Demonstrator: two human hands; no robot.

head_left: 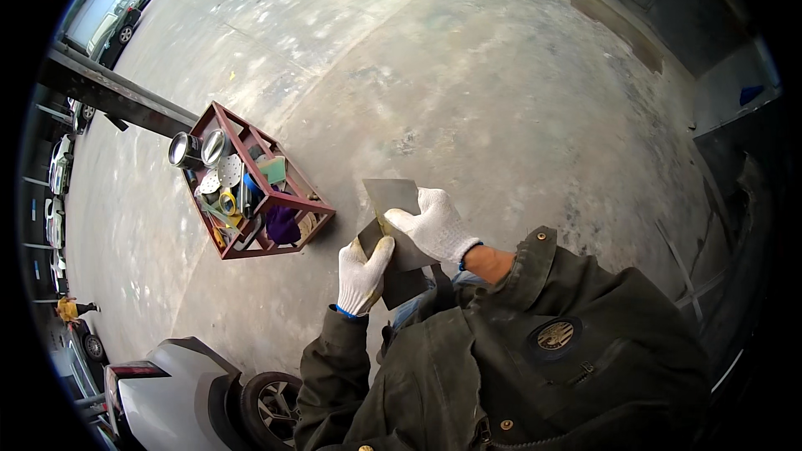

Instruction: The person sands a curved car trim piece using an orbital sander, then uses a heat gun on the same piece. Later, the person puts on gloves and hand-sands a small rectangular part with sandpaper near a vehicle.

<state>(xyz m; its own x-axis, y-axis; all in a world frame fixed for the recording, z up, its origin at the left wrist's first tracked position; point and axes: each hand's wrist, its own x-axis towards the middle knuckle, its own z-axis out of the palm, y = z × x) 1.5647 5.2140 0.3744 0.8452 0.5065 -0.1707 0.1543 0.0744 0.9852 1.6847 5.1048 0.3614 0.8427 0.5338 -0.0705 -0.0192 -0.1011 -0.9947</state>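
My left hand [361, 274], in a white knit glove, is closed with the thumb on top of a dark grey sheet [404, 286] that looks like sandpaper. A lighter grey sheet [391, 195] of the same sort is pinched by my right hand [436, 225], also gloved in white. The two pieces overlap in front of my jacket, and whether they are joined or separate I cannot tell. A yellowish streak shows where they meet, between my thumbs. The fingers beneath the sheets are hidden.
Ahead to the left stands a dark red metal cart [266, 200] with cans, tape, perforated discs and a purple cloth. A light-coloured car [171, 392] is close at lower left. A metal post [117, 92] rises beyond the cart. Far left, a person in yellow [68, 309] is near parked cars.
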